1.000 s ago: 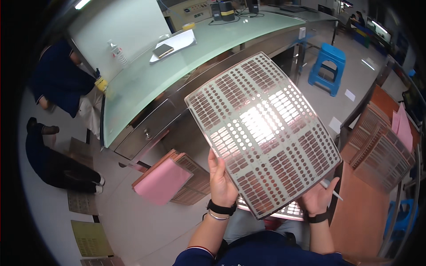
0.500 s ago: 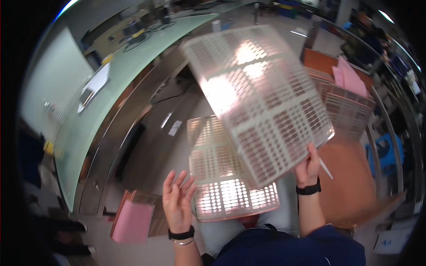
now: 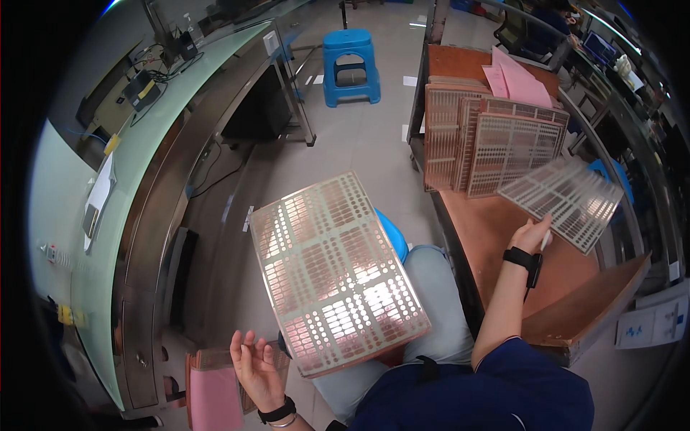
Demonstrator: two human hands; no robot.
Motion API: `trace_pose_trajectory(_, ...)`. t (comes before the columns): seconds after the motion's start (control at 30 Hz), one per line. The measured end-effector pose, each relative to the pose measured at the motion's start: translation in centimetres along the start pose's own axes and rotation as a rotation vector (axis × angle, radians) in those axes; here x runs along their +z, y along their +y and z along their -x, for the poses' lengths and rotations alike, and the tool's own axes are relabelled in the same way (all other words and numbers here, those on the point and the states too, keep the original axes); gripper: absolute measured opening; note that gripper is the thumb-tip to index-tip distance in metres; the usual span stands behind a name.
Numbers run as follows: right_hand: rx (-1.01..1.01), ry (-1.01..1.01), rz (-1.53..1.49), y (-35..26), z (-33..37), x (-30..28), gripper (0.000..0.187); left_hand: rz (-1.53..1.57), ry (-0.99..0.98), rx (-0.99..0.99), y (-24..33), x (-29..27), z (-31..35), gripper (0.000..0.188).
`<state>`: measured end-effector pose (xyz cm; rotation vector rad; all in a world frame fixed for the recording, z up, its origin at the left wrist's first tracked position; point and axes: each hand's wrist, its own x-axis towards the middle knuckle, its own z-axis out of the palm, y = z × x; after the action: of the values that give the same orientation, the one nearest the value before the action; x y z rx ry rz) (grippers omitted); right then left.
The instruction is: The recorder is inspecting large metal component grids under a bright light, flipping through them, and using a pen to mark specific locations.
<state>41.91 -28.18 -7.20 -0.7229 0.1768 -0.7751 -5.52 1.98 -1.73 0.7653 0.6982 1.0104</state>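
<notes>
My right hand (image 3: 532, 235) reaches out to the right and grips a copper-patterned circuit board panel (image 3: 568, 200) by its near edge. The panel tilts over the brown cart, close to the panels standing there. A slim white stick-like tool (image 3: 547, 241) shows at the same hand. Another patterned circuit board panel (image 3: 332, 276) rests across my lap, shiny with small metal pads. Beside that panel's lower left corner is my left hand (image 3: 257, 368), palm up, fingers apart and holding nothing.
Several circuit board panels (image 3: 514, 154) stand upright on the brown cart (image 3: 492, 241), with pink sheets (image 3: 519, 77) behind them. At left runs a long green-topped bench (image 3: 151, 136). A blue stool (image 3: 351, 65) stands ahead. More panels with a pink sheet (image 3: 214, 399) sit at lower left.
My right hand has carried its panel from above my lap to the right, over the cart. The lap panel is now uncovered. My left hand has moved slightly lower and left.
</notes>
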Motion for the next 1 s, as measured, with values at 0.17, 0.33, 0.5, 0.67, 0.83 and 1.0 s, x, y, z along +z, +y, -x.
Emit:
trace_pose_trajectory(0.17,-0.414,0.077,0.624,8.5,-3.3,-5.3,0.038,-0.029,-0.008,-0.031,-0.1,0.7,-0.3,0.032)
trace_pose_trajectory(0.33,-0.087,-0.295,0.852,12.0,1.9,0.2,0.052,-0.088,0.043,-0.025,0.0,1.0,-0.1,0.029)
trace_pose_trajectory(0.5,-0.008,-0.455,1.110,17.5,1.7,2.8,0.086,-0.137,0.077,-0.033,0.0,1.4,0.6,0.028)
trace_pose_trajectory(0.67,-0.096,-0.542,1.379,22.5,0.2,2.4,0.094,-0.210,0.151,-0.054,0.1,1.1,1.4,0.029)
trace_pose_trajectory(0.83,-0.424,-0.503,1.469,26.1,-4.2,-0.6,0.092,-0.297,0.105,-0.109,-0.6,2.7,1.4,0.025)
trace_pose_trajectory(1.0,-0.339,-0.502,1.477,26.1,-4.2,0.2,0.093,-0.377,0.090,-0.142,-0.5,2.5,1.5,0.022)
